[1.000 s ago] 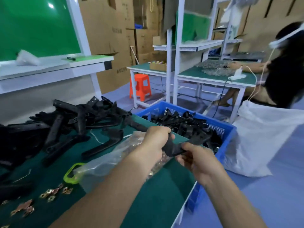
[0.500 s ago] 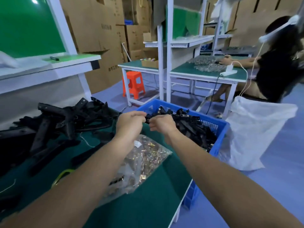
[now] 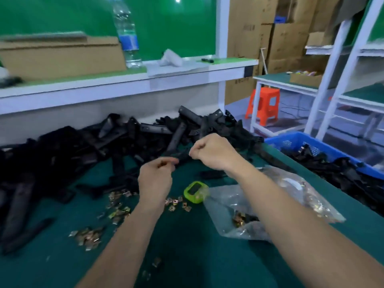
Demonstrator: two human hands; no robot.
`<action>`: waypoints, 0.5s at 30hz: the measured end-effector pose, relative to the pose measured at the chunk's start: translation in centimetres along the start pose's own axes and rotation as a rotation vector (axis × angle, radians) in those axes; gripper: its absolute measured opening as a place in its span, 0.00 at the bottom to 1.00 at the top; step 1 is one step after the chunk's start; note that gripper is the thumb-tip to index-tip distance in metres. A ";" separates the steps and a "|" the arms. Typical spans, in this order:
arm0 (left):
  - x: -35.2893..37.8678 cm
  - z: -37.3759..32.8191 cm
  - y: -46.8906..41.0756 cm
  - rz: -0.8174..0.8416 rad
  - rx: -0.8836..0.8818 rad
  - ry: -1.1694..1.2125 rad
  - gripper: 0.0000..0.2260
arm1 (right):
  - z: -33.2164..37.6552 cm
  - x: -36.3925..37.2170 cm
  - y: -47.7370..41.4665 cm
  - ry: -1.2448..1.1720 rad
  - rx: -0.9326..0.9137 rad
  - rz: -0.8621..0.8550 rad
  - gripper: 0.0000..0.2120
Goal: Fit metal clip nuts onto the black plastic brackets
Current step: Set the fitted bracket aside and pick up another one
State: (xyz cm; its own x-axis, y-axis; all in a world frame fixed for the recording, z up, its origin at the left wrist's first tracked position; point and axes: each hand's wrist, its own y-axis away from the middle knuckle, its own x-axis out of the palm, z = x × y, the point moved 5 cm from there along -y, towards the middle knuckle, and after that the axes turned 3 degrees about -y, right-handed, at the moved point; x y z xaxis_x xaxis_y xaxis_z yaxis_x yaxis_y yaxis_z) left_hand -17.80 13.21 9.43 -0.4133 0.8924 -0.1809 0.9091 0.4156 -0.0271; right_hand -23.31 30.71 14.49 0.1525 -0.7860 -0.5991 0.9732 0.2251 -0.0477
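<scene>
Black plastic bracket (image 3: pixel 179 155) hangs above the green table (image 3: pixel 187 256), held between both hands in front of the heap of brackets (image 3: pixel 124 138). The right hand (image 3: pixel 214 152) has its fingers curled tight round one end. The left hand (image 3: pixel 154 180) pinches what looks like a brassy clip nut (image 3: pixel 163 164) at the other end, though blur hides detail. The fitting step seems in hand: next, the nut needs lining up square with the bracket's edge and pushing home.

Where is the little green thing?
The green gadget lies mid-table in the head view, beside the clear bag on its right, loose clip nuts on its left.
</scene>
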 end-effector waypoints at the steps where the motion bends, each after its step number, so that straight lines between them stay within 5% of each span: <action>1: -2.2 1.4 -0.3 -0.058 -0.018 -0.028 0.18 | 0.7 1.9 -0.6 0.052 -0.008 0.065 0.08; 7: -13.8 8.2 -0.1 -0.363 -0.054 -0.162 0.16 | 2.3 11.2 -3.4 0.236 0.049 0.257 0.29; 12: -19.8 10.3 0.5 -0.355 0.037 -0.350 0.15 | 2.5 18.3 -4.3 0.331 0.036 0.278 0.25; 15: -23.1 10.9 0.6 -0.381 0.022 -0.413 0.14 | 2.4 21.0 -4.0 0.334 -0.014 0.146 0.22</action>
State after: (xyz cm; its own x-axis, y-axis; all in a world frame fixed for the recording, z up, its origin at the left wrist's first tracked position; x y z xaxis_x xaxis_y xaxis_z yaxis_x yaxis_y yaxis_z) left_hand -7.17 -9.10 2.88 -0.6624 0.5351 -0.5244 0.7023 0.6872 -0.1860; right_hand -23.54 11.92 4.07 0.2227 -0.5143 -0.8282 0.9425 0.3307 0.0481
